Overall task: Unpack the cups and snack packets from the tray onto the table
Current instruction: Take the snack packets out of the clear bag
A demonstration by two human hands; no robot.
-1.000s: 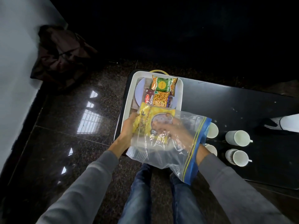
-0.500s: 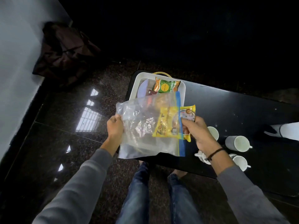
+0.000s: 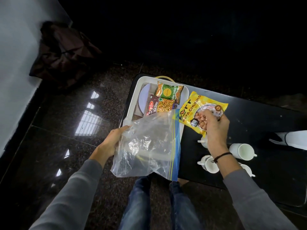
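The yellow packet (image 3: pixel 196 112) carries "SOYA CHUNKS" in dark capitals, with larger letters above it that look like "ZOTT" and a small dark badge showing "10". The green packet (image 3: pixel 167 92) has a yellow circle reading "Let's Try" and the word "Tadka" along its edge. The maroon packet (image 3: pixel 157 106) reads "MIXTURE" beside a red oval logo too small to read.

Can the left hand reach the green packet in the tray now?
Probably not at once. The left hand grips the clear plastic bag, which hangs over the near end of the tray. The green packet lies uncovered at the far end, so letting go of the bag would free the way.
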